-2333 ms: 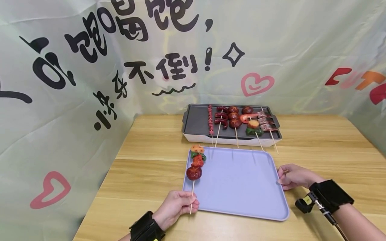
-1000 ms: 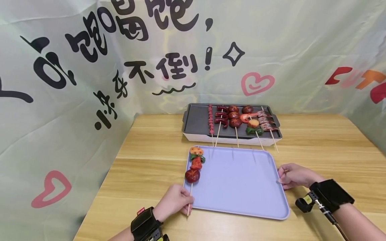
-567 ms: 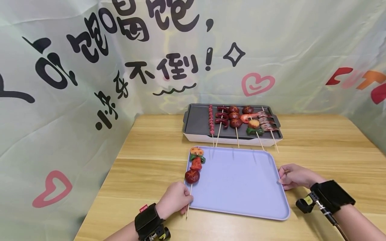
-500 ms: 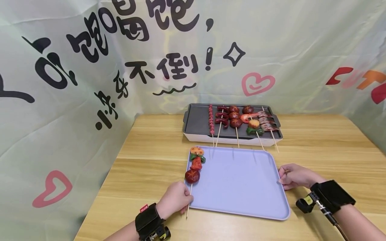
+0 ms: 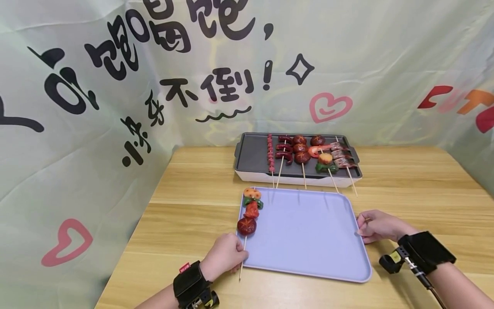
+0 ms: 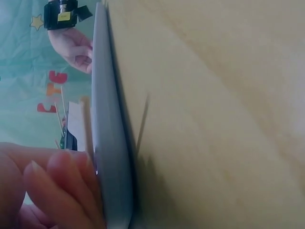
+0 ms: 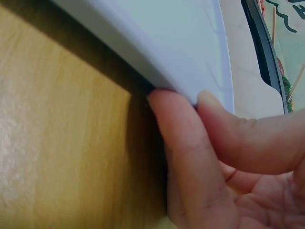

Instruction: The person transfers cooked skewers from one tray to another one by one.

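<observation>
A lavender tray (image 5: 305, 231) lies on the wooden table. Along its left side lies a skewer with a mushroom cap (image 5: 246, 226), a red piece, green pepper and an orange slice. My left hand (image 5: 225, 253) pinches the skewer's stick (image 5: 242, 268) at the tray's front left corner; in the left wrist view the fingers (image 6: 62, 186) are beside the tray's side (image 6: 107, 119). My right hand (image 5: 378, 226) pinches the tray's right rim between thumb and fingers, seen close in the right wrist view with the hand (image 7: 224, 157) at the rim (image 7: 157, 62).
Behind the tray stands a white grill with a dark plate (image 5: 251, 154). Several skewers lie on its middle and right, their sticks overhanging the front edge toward the tray. A printed cloth (image 5: 216, 120) hangs at the back and left of the table.
Since the earliest frame my left hand has moved slightly left and turned knuckles up, and the skewer has shifted left and a little toward me. The right hand stays at the rim.
</observation>
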Demonstrator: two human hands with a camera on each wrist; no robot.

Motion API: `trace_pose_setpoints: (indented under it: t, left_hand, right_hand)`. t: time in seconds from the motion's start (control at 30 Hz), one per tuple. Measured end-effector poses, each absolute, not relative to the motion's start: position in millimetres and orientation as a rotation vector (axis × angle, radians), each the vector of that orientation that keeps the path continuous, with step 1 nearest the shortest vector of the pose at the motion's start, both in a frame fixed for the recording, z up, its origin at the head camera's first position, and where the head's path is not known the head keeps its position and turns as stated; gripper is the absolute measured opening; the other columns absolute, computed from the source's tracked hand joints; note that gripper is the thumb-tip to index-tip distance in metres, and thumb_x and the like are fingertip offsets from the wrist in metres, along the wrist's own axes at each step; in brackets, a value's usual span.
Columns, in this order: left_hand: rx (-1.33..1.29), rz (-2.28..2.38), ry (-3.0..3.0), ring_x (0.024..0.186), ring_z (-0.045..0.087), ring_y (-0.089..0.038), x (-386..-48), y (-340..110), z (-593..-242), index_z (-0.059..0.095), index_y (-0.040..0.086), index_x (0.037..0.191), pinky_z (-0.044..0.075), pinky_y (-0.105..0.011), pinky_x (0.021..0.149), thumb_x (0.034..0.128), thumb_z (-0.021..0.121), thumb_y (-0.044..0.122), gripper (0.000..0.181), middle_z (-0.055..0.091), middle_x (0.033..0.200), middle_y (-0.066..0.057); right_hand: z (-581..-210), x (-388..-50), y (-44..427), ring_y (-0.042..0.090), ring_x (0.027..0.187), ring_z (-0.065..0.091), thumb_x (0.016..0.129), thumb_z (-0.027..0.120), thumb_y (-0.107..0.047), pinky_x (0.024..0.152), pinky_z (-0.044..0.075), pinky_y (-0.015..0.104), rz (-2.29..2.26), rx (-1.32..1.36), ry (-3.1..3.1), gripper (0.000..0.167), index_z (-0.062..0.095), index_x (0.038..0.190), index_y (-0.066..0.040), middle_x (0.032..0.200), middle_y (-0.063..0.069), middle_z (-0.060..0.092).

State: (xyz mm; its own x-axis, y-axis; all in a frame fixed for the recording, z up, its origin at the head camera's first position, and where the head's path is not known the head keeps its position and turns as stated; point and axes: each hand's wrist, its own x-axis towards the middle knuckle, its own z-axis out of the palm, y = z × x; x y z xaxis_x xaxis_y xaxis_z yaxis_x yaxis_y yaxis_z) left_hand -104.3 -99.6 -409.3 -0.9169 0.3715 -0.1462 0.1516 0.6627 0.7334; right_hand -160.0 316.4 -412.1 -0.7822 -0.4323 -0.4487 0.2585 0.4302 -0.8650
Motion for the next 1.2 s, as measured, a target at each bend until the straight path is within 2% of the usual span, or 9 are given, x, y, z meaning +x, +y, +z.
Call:
trace_pose_setpoints:
  t: [0.3,0.43,0.53,0.77,0.93,1.07,1.2]
  left_hand:
    - [0.433,1.079,2.658,0.032,0.038,-0.003,-116,-103,-401,0.053,0.010,0.049,0.032,-0.017,0.032,0.0790,0.068,0.015,0.034,0.040,0.039,0.010]
    - [0.420,1.176,2.710,0.043,0.045,-0.006,-133,-102,-388,0.062,0.007,0.064,0.040,-0.019,0.037,0.0807,0.068,0.017,0.020,0.051,0.052,0.005]
    - [0.377,1.298,2.740,0.056,0.052,-0.010,-150,-99,-377,0.067,0.005,0.079,0.050,-0.021,0.048,0.0810,0.068,0.016,0.012,0.060,0.068,0.000]
    - [0.179,1.745,2.422,0.076,0.064,-0.032,-192,-93,-368,0.064,-0.003,0.097,0.059,-0.038,0.070,0.0829,0.066,0.011,0.020,0.065,0.091,-0.020]
    - [0.030,1.971,2.089,0.082,0.065,-0.030,-220,-85,-370,0.061,-0.008,0.103,0.058,-0.035,0.076,0.0857,0.063,0.012,0.026,0.060,0.101,-0.031]
    - [-0.040,2.046,1.947,0.085,0.064,-0.032,-233,-74,-371,0.056,-0.013,0.109,0.056,-0.037,0.080,0.0870,0.061,0.008,0.031,0.060,0.101,-0.031]
    - [-0.073,2.057,1.872,0.093,0.063,-0.036,-239,-63,-371,0.054,-0.014,0.114,0.055,-0.038,0.082,0.0880,0.058,0.004,0.032,0.064,0.094,-0.025]
  right_hand:
    - [-412,-160,317,0.011,0.066,0.055,0.079,0.055,0.004,0.063,0.058,0.023,-1.392,-0.139,2.044,0.009,0.047,0.082,0.001,0.072,0.001,0.049]
    - [-412,-159,318,0.011,0.067,0.055,0.079,0.055,0.003,0.064,0.058,0.024,-1.383,-0.128,2.050,0.009,0.047,0.082,0.001,0.073,0.001,0.048]
    - [-412,-159,318,0.012,0.068,0.055,0.078,0.055,0.004,0.065,0.058,0.024,-1.377,-0.118,2.059,0.010,0.047,0.082,0.002,0.074,0.002,0.048]
    - [-412,-159,317,0.011,0.067,0.055,0.079,0.055,0.003,0.065,0.058,0.024,-1.384,-0.114,2.055,0.009,0.047,0.082,0.000,0.073,0.002,0.048]
    - [-411,-159,318,0.011,0.067,0.055,0.079,0.053,0.005,0.065,0.058,0.024,-1.382,-0.113,2.065,0.008,0.046,0.082,0.003,0.075,0.002,0.048]
    - [-411,-160,317,0.012,0.067,0.055,0.078,0.053,0.005,0.065,0.058,0.025,-1.385,-0.107,2.060,0.007,0.047,0.082,0.003,0.074,0.002,0.049]
    - [-412,-160,317,0.011,0.067,0.055,0.079,0.053,0.005,0.065,0.058,0.025,-1.387,-0.108,2.055,0.007,0.047,0.081,0.002,0.074,0.002,0.049]
